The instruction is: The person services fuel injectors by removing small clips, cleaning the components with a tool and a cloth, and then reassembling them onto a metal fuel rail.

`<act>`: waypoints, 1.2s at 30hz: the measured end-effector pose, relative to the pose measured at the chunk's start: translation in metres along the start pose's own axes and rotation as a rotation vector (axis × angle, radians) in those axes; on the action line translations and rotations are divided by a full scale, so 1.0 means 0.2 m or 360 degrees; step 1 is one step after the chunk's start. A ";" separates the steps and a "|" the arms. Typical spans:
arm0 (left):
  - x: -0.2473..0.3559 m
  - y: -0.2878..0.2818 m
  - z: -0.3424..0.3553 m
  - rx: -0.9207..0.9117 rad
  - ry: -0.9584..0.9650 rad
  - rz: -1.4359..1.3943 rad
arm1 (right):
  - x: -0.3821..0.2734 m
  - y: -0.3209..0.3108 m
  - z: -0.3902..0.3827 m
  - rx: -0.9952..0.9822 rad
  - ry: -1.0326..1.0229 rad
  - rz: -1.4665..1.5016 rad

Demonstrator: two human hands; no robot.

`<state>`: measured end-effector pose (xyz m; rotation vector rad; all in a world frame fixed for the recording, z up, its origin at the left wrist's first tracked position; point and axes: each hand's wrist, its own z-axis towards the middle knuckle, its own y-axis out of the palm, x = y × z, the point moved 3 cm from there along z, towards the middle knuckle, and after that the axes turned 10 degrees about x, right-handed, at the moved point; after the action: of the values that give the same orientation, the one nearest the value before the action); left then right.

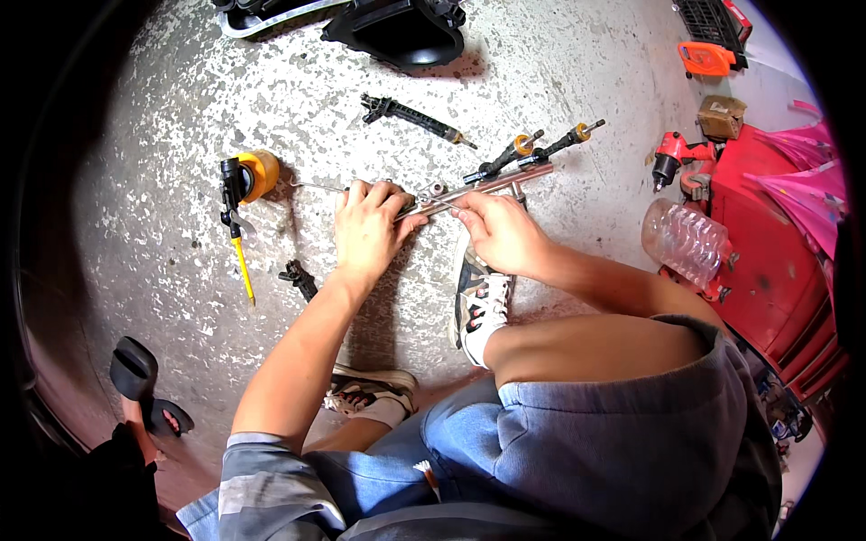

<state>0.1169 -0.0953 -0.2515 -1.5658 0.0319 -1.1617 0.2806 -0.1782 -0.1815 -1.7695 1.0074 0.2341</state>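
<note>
A long metal rail (532, 173) lies slantwise on the floor, resembling a fuel rail. Two black injectors with orange rings stick out from its far side, one injector (502, 159) and another (561, 144) farther right. My left hand (365, 230) is closed on the rail's left end, fingers curled over it. From under these fingers a thin metal rod (317, 187) with a hooked end points left. My right hand (501, 233) pinches a thin metal piece against the rail's near side; its kind is hidden. A small metal ring-like part (437, 188) lies just beyond the rail.
A long black part (413, 117) lies beyond my hands. At left are a yellow-orange spray can (262, 174) and a small black part (296, 277). A red impact wrench (683, 155), clear bottle (686, 233) and red cabinet (767, 261) stand right. Someone's black sandal (133, 368) shows lower left.
</note>
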 end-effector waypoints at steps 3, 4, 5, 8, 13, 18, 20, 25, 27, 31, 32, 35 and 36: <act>-0.02 -0.02 0.01 -0.0042 -0.0168 -0.0109 | 0.06 0.01 -0.02 0.0074 0.0065 0.0096; -0.03 -0.05 0.02 0.0094 -0.0155 -0.0129 | 0.07 0.00 -0.03 0.0127 -0.0048 -0.0035; -0.06 -0.06 0.03 0.0103 -0.0247 -0.0096 | 0.09 -0.01 -0.05 0.0110 -0.0047 -0.0051; -0.11 -0.10 0.09 0.0063 -0.0386 0.0041 | 0.15 0.00 -0.10 0.0027 -0.0197 -0.0170; -0.07 -0.06 0.20 -0.0195 -0.0259 0.0211 | 0.18 0.06 -0.14 -0.0005 -0.0598 -0.0415; -0.07 -0.03 0.21 -0.0235 -0.0283 0.0141 | 0.13 0.07 -0.12 0.0083 -0.0645 -0.0315; -0.09 -0.05 0.22 -0.0158 -0.0459 -0.0094 | 0.05 0.04 -0.11 0.0093 -0.0545 -0.0078; -0.13 -0.28 0.31 0.0347 -0.1037 -0.0850 | -0.26 -0.10 0.15 0.0373 -0.0346 0.0255; -0.11 -0.42 0.35 0.0468 -0.1030 -0.0871 | -0.33 -0.12 0.29 0.0450 -0.0311 0.0352; -0.03 -0.66 0.38 0.0670 -0.1348 -0.1237 | -0.29 0.06 0.52 0.0289 -0.0323 -0.0610; -0.02 -0.69 0.38 0.0674 -0.1360 -0.1316 | -0.25 0.10 0.56 0.0308 -0.0344 -0.0772; 0.01 -0.75 0.34 0.0612 -0.1462 -0.1842 | -0.19 0.13 0.62 0.0394 -0.0327 -0.0998; 0.01 -0.78 0.32 0.0597 -0.1493 -0.1946 | -0.19 0.15 0.64 0.0398 -0.0336 -0.1043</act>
<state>0.0776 0.0080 -0.1239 -1.6065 -1.8474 -1.0299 0.2733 -0.0527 -0.2362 -1.7041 0.2593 -0.1150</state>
